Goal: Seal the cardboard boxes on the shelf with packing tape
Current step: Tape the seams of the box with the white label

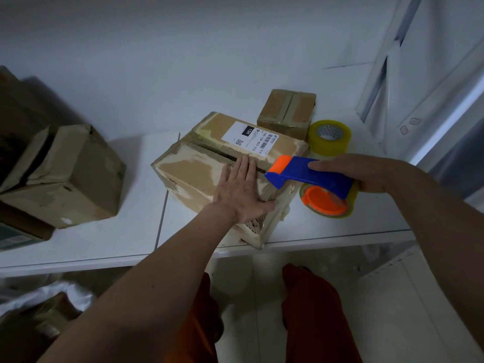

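On the shelf (104, 247), the left hand (237, 189) lies flat, fingers straight and together, on the middle box (209, 163). The right hand (366, 176) grips the tape dispenser (311, 174) at the seam's near end. Those fingers cross the seam, so tape could catch them; whether it has stuck is unclear.

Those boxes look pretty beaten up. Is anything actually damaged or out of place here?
Yes. The labelled box under the left hand has torn, peeled patches, and its top seam gapes open. The box on the left has crumpled, unsealed flaps. The labelled box's near corner also juts past the shelf edge.
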